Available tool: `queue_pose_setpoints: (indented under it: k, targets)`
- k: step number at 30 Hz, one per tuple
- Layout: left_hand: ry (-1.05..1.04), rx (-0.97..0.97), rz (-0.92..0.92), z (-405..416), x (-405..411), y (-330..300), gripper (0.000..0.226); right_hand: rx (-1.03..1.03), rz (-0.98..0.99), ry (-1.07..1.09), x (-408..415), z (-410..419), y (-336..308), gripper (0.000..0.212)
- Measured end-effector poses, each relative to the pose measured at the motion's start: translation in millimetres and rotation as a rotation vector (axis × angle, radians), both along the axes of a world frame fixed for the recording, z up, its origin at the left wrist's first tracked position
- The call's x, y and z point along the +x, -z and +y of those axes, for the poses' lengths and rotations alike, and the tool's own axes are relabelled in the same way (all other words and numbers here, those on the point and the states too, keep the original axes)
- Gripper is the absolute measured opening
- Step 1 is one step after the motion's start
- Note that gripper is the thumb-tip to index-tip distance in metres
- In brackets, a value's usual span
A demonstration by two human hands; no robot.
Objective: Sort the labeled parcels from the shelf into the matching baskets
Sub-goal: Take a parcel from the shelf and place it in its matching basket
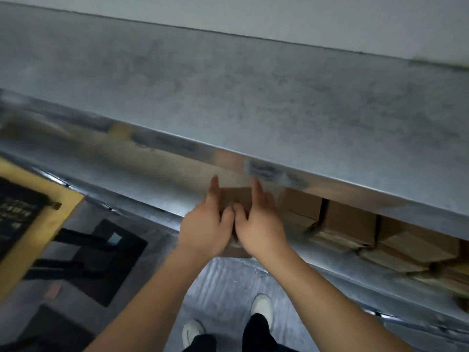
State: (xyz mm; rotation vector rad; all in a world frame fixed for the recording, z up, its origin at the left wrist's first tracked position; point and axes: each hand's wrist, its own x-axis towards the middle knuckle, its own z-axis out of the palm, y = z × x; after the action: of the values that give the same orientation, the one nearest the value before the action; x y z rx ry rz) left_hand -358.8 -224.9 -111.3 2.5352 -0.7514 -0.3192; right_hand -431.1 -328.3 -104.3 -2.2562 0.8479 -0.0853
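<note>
A small brown cardboard parcel (234,196) sits at the front edge of the lower level of a metal shelf (228,105). My left hand (205,224) grips its left side, forefinger stretched along the box. My right hand (258,222) grips its right side the same way, and the two thumbs meet over the parcel's top. Most of the parcel is hidden under my hands, and no label shows. Several more brown parcels (350,222) are stacked on the same level to the right. No basket shows in this blurred frame.
The upper shelf board overhangs the parcels. A yellow-edged box with a dark printed panel (28,214) stands at the left. Dark frames (101,250) lie on the grey floor below it. My white shoes (261,306) stand on the floor before the shelf.
</note>
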Motion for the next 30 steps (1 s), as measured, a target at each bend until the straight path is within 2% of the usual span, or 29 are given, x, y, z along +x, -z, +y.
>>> queue_pose_setpoints:
  k: [2, 6, 8, 10, 16, 19, 20, 22, 23, 25, 28, 30]
  targets:
    - [-0.055, -0.004, -0.001, 23.7, -1.2, -5.6, 0.06, 0.057, 0.039, -0.095, 2.8, 15.1, -5.5, 0.057]
    - [-0.211, -0.075, -0.051, 77.8, -7.1, -22.1, 0.027, 0.115, -0.081, -0.177, 9.6, 62.4, -18.2, 0.036]
    - [-0.278, -0.125, -0.091, 111.7, -11.4, -34.3, 0.016, 0.138, -0.077, -0.239, 14.3, 94.2, -23.3, 0.044]
    - [-0.318, -0.15, -0.118, 152.2, -16.1, -40.4, 0.014, 0.118, -0.068, -0.335, 17.4, 130.3, -31.9, 0.047]
    - [-0.505, -0.159, -0.218, 290.6, -44.5, -57.8, 0.028, 0.129, -0.224, -0.533, 13.1, 258.6, -45.8, 0.023]
    - [-0.654, -0.169, -0.217, 364.9, -65.4, -62.9, 0.015, 0.176, -0.274, -0.595, 8.0, 328.1, -49.2, 0.013]
    - [-0.706, -0.177, -0.188, 388.9, -72.9, -65.2, 0.021, 0.209, -0.282, -0.638, 5.4, 350.5, -49.9, 0.017]
    - [-0.752, -0.149, -0.158, 435.3, -89.5, -67.9, 0.054, 0.225, -0.257, -0.763, -1.4, 394.5, -53.5, 0.048]
    - [-0.775, -0.128, -0.148, 455.6, -98.4, -70.5, 0.061, 0.202, -0.228, -0.816, -4.5, 413.9, -56.2, 0.059]
    - [-0.852, -0.16, -0.141, 491.9, -115.5, -72.9, 0.049, 0.213, -0.213, -0.899, -9.4, 448.2, -57.1, 0.056]
    - [-0.944, -0.23, -0.198, 529.7, -141.0, -75.7, 0.008, 0.291, -0.266, -0.942, -17.5, 491.6, -60.4, 0.01]
    - [-0.977, -0.21, -0.227, 546.3, -149.4, -76.9, 0.014, 0.288, -0.291, -0.971, -19.4, 518.2, -63.2, 0.024]
